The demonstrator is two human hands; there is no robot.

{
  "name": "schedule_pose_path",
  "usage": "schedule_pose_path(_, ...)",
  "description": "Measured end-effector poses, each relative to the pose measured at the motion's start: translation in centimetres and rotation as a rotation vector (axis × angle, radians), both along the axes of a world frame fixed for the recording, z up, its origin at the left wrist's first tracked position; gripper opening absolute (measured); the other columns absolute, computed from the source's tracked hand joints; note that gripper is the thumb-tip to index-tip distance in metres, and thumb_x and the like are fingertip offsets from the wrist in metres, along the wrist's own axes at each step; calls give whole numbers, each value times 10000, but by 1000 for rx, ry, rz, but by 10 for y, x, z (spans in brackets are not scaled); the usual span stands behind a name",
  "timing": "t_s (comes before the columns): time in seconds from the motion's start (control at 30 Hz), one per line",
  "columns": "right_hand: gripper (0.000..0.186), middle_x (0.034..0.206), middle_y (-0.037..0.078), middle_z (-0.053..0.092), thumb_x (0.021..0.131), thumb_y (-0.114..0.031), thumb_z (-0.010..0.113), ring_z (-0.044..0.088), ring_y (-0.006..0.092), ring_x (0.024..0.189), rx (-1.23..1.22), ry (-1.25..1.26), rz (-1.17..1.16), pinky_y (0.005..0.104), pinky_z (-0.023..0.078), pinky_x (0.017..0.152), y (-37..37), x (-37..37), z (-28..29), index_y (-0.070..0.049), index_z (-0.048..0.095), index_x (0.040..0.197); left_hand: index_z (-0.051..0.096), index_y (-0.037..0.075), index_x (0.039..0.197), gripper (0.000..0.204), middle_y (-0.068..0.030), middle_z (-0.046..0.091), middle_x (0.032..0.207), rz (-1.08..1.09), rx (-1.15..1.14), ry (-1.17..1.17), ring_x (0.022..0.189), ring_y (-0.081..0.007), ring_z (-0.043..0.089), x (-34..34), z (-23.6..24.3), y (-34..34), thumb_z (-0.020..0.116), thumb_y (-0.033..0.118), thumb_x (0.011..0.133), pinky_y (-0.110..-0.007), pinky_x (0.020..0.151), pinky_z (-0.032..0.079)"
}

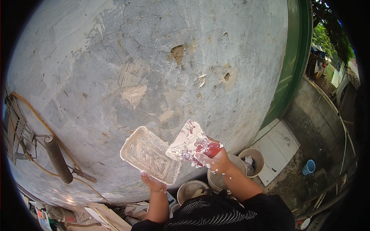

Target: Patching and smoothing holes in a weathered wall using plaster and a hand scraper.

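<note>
A weathered grey-white plastered wall (154, 92) fills most of my view, with a ragged tan-brown hole (177, 54) in its upper part and a pale rough plaster patch (133, 94) below and left of it. A dark green door (283, 82) stands at the right.

My right grip (216, 158) is closed around the red handle of a broad putty knife (187, 141), its flared blade thickly caked in white putty. The knife's long axis slants from the handle at lower right to the blade at upper left, so the wide edge points up and left. The blade overlaps the right end of a shallow rectangular putty-smeared plastic tray (151, 154); I cannot tell if they touch. My left grip (155, 183) holds that tray at its near edge, thumb on the rim. Its long axis also runs upper left to lower right, the open side facing me. White flecks dot my right hand and forearm.

Below the knife, near the wall's foot, sits a round cream-coloured bucket (259, 158). A dark cylindrical paint roller (58, 158) hangs at the left, and a blue plastic cup (308, 168) is on the ground at right.
</note>
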State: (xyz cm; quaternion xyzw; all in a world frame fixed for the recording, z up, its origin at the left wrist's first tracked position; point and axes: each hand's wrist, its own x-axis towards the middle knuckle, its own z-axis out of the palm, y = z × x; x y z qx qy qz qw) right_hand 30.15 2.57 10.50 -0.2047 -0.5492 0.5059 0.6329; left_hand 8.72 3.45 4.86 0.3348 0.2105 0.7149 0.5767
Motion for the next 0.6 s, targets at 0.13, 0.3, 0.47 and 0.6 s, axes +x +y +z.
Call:
schedule_pose_path(0.13, 244, 1016, 57, 645, 856, 2, 573, 589, 108, 908, -21, 144, -378, 259, 474, 786, 18, 44, 8, 35, 581, 1097, 259, 64, 1421, 855, -119, 386, 1384, -60, 78, -37, 1251, -305, 410, -2, -2, -4, 504, 599, 801, -451, 1027, 363)
schedule_pose_path(0.3, 234, 848, 78, 658, 828, -31, 596, 589, 123, 719, -80, -317, -688, 274, 475, 655, 29, 84, 61, 48, 580, 1048, 227, 102, 1442, 853, -126, 364, 1410, -74, 51, -70, 1251, -334, 416, -9, -20, -3, 537, 572, 801, -490, 1019, 386)
schedule_pose_path(0.47, 320, 735, 213, 611, 790, -133, 588, 588, 394, 676, 57, -969, -1089, 426, 480, 633, 49, 89, 84, 24, 564, 1068, 306, 64, 1396, 785, -113, 410, 1362, -48, -14, -42, 1225, -295, 435, -9, -21, -5, 495, 557, 815, -438, 1012, 376)
schedule_pose_path(0.6, 281, 837, 207, 593, 785, -122, 570, 594, 387, 777, 142, -1034, -1098, 452, 483, 690, 67, 78, 87, 26, 572, 1025, 306, 69, 1398, 785, -110, 416, 1358, -53, -46, -28, 1220, -292, 440, -7, -18, -6, 504, 548, 809, -435, 1007, 379)
